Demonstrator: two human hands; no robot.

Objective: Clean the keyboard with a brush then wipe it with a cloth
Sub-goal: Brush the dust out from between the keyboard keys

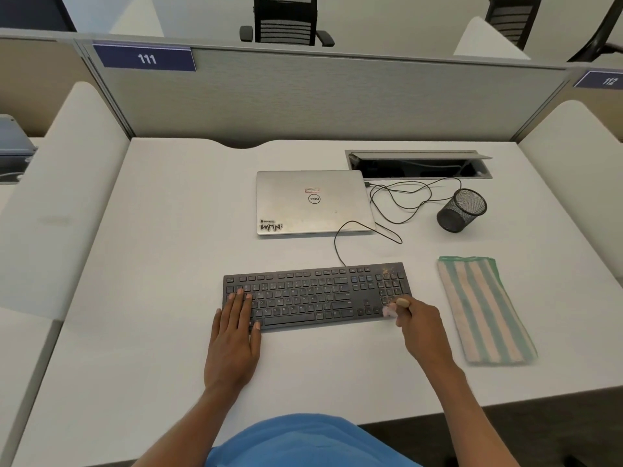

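Keyboard [317, 296]: left hand [236, 328] flat on left end; right hand [418, 320] grips brush [392, 307] at right end.

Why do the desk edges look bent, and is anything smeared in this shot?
Head view: the wide lens bows the partition and desk edges; the brush in the right hand is blurred, the cloth slightly soft; lighting is even, shadows faint; the laptop looks sharp.

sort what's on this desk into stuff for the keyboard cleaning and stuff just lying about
For the job: black keyboard, brush held in the right hand, left hand flat on the keys, striped cloth.
Lying about: closed Dell laptop, black mesh pen cup.
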